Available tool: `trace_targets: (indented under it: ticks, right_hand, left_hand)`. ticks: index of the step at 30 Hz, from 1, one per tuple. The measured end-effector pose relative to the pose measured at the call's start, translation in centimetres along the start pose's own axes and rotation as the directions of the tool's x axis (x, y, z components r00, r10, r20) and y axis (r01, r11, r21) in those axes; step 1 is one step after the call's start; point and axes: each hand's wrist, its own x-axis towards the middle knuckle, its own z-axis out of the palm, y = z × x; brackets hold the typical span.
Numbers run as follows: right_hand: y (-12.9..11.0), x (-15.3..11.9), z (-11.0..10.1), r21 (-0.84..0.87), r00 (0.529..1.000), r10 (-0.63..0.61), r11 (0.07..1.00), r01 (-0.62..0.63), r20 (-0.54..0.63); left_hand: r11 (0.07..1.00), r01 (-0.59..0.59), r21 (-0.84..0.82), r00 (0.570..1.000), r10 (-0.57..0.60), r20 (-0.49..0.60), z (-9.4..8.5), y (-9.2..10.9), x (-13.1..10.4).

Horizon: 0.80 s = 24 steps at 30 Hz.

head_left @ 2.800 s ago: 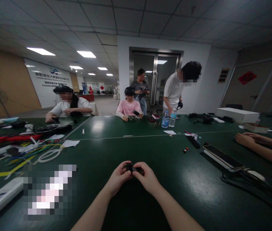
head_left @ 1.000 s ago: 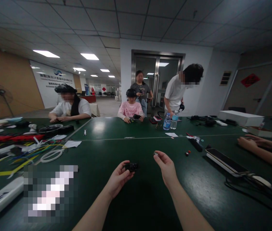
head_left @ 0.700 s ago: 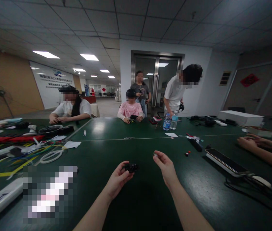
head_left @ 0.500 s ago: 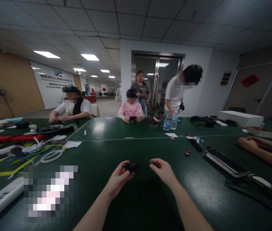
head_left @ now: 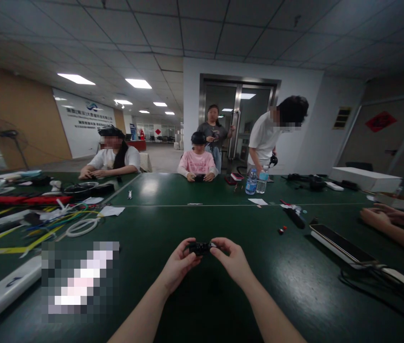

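Note:
A small black device (head_left: 199,248), too small and dark to name exactly, is above the green table in front of me. My left hand (head_left: 178,264) is closed on its left end, thumb below and fingers behind. At its right end, my right hand (head_left: 233,259) is pinched, thumb and fingertips together. Something small and greyish shows at those fingertips, but I cannot make out what it is. The two hands are close together, with the device between them.
On the left lie a white power strip (head_left: 8,293), a coiled white cable (head_left: 82,227) and tangled wires. To the right are a phone (head_left: 343,243) on a white block and black cables. Water bottles (head_left: 251,182) stand farther back. Another person's hands (head_left: 378,216) rest at the right; several people are opposite.
My right hand has moved left, and its fingertips now meet the right end of the black device. My left hand stays about where it was. The view has shifted slightly.

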Motion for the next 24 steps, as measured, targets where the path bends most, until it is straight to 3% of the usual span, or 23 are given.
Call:
trace_targets:
  ticks: [5,9,24]
  right_hand:
    - [0.7,-0.3,1.9,-0.1,0.998,-0.047,0.994,0.044,-0.036]
    - [1.3,-0.5,3.1,-0.196,0.998,-0.069,0.978,0.069,0.005]
    - [0.8,-1.1,2.1,-0.037,0.992,-0.07,0.997,0.074,0.106]
  left_hand:
    - [1.0,0.017,-0.005,1.0,-0.017,0.014,0.0,-0.1,0.1]
    - [1.0,0.015,0.01,0.999,-0.015,-0.036,0.0,-0.3,0.2]
    - [0.999,0.022,-0.03,0.997,-0.024,-0.074,-0.1,-0.2,0.2]
